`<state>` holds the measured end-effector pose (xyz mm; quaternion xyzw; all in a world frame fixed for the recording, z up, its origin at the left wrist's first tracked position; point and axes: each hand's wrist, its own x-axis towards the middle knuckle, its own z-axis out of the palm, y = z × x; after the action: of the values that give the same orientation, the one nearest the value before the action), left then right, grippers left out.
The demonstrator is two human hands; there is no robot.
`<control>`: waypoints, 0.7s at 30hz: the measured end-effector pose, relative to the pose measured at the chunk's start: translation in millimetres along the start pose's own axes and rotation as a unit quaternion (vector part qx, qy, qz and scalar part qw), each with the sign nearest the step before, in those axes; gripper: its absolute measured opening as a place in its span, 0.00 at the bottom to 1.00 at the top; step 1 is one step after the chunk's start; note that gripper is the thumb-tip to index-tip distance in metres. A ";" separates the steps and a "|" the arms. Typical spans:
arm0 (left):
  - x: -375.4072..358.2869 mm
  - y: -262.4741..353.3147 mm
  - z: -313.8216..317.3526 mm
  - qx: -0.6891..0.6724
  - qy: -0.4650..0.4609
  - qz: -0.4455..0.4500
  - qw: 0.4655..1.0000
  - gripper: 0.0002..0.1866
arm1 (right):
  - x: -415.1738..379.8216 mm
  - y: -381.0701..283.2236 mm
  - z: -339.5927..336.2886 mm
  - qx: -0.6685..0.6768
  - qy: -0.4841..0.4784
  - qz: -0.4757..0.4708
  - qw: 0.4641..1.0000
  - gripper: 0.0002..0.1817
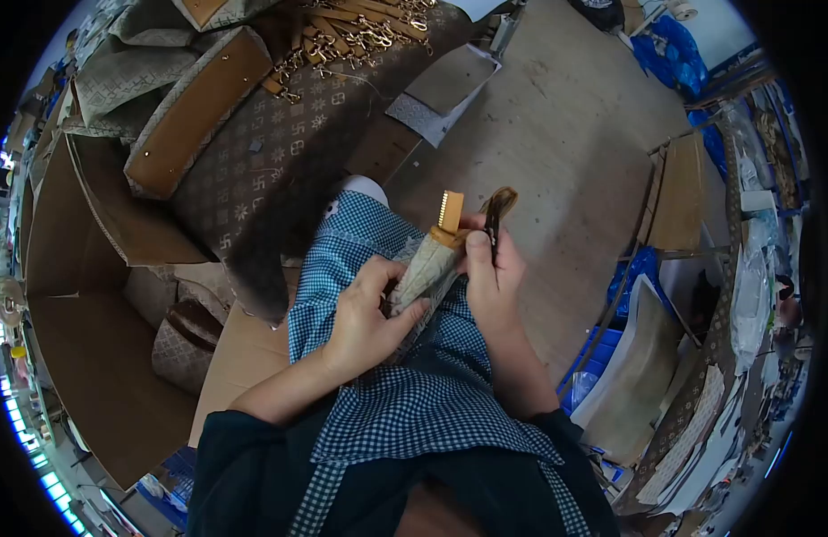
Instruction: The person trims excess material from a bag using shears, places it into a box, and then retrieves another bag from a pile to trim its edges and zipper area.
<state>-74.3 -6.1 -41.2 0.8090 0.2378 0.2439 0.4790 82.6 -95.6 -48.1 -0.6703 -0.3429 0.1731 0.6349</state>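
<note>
Above my lap I hold a beige patterned bag piece (425, 270) with tan trim, tilted upward. A tan zipper end (451, 211) with gold teeth sticks up from its top. My left hand (369, 309) is closed around the lower left side of the bag piece, fingers and thumb pressing the fabric. My right hand (496, 277) pinches its upper right edge, thumb on top. A slim dark item (493, 224) stands up between the right thumb and fingers, beside a brown looped edge (506, 195); I cannot tell what the dark item is.
Tan straps with gold clasps (360, 31) are piled on a brown patterned surface (253, 170) at the upper left. Patterned bags with tan panels (199, 112) lie beside them. An open cardboard box (96, 358) stands at my left. Racks with blue bags (669, 54) line the right.
</note>
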 end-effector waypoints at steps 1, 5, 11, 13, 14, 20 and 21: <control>-0.6 -1.0 2.7 0.000 0.003 -0.003 1.000 0.20 | 0.4 1.8 6.6 0.013 0.037 -0.010 0.999 0.10; -1.4 0.1 10.1 -0.010 -0.009 0.003 1.000 0.21 | -10.8 21.9 8.6 0.002 0.110 0.011 0.994 0.10; 20.3 0.2 3.7 -0.126 -0.053 0.018 0.990 0.26 | -5.9 36.3 -5.5 0.040 0.108 0.023 0.993 0.14; 53.2 4.1 -6.2 -0.032 -0.043 0.181 0.982 0.23 | -2.1 35.5 -14.4 0.055 0.068 0.018 0.996 0.15; 64.5 7.9 -8.3 -0.056 -0.076 0.194 0.977 0.21 | 2.0 31.0 -17.8 0.060 0.050 0.004 0.997 0.15; 97.7 19.1 -18.3 -0.178 -0.332 0.176 0.909 0.13 | 21.1 -2.6 -39.4 0.123 0.030 0.015 0.992 0.18; 97.2 21.3 -16.3 -0.193 -0.373 0.157 0.894 0.13 | 23.9 -3.8 -46.1 0.123 0.028 0.030 0.992 0.19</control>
<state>-6.6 55.6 0.9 0.7592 -0.1406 0.0374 0.6343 129.4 -113.3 -33.4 -0.6018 -0.2806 0.2137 0.7166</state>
